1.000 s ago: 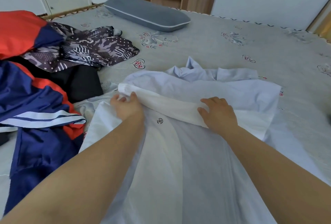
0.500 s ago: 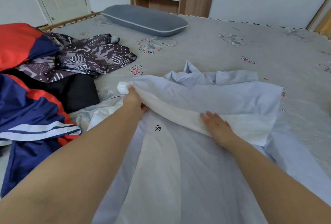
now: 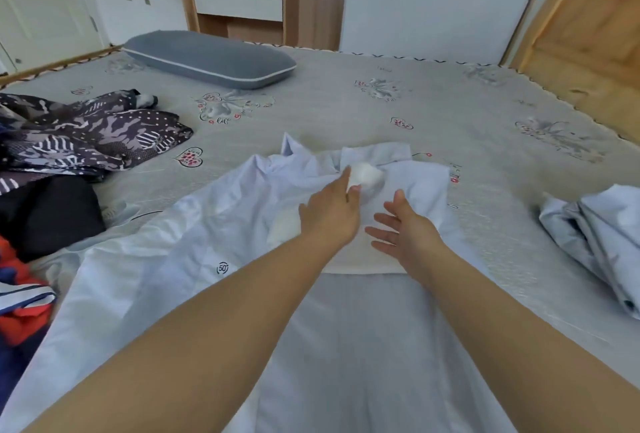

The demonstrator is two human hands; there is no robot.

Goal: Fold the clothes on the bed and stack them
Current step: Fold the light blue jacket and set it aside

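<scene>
The pale blue shirt (image 3: 214, 224) lies spread on the bed (image 3: 346, 110), mid-fold; the left hand (image 3: 329, 214) seemingly pinches a white cuff (image 3: 365, 174), though blurred; the right hand (image 3: 403, 228) hovers open, holding nothing; next, lay the sleeve flat and smooth it.

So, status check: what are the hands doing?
Left hand pinching white cuff. Right hand open over pale blue shirt. Nothing in the way.

Two bare forearms reach in from the bottom edge. The left hand (image 3: 330, 214) and right hand (image 3: 407, 228) wear no gloves, rings, watch or sleeves.
</scene>
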